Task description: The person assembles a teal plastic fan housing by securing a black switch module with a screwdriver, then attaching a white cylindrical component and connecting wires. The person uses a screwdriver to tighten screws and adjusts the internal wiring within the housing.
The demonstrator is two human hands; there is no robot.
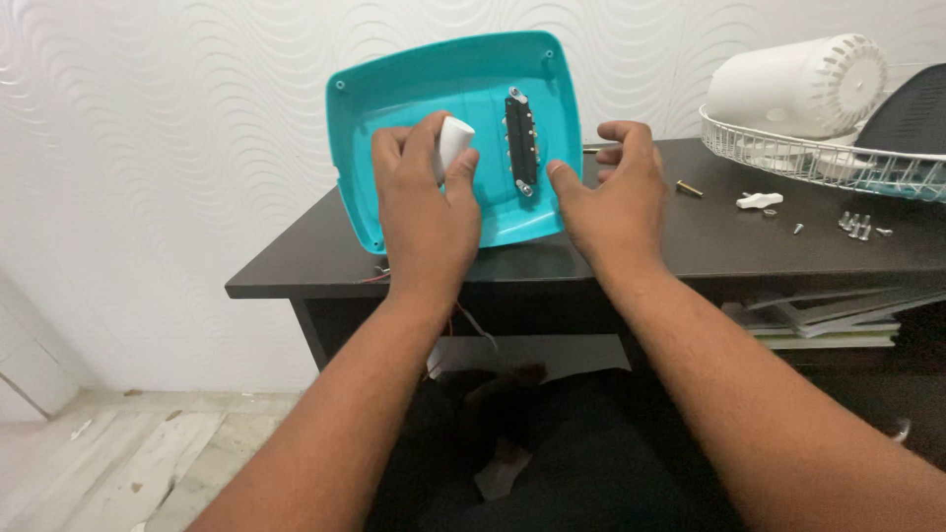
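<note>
A turquoise plastic housing stands tilted on the dark desk, its hollow side toward me. A black switch strip with metal contacts is fixed inside it, right of centre. My left hand rests inside the housing, its fingers closed around a small white cylindrical part. My right hand hovers at the housing's right edge, fingers spread and curled, thumb near the housing's lower right rim, holding nothing.
The dark desk carries a brass screw, a white plastic knob and several silver screws. At the back right sit a white wire fan guard, a white motor casing and a dark panel. Red wires hang below the desk edge.
</note>
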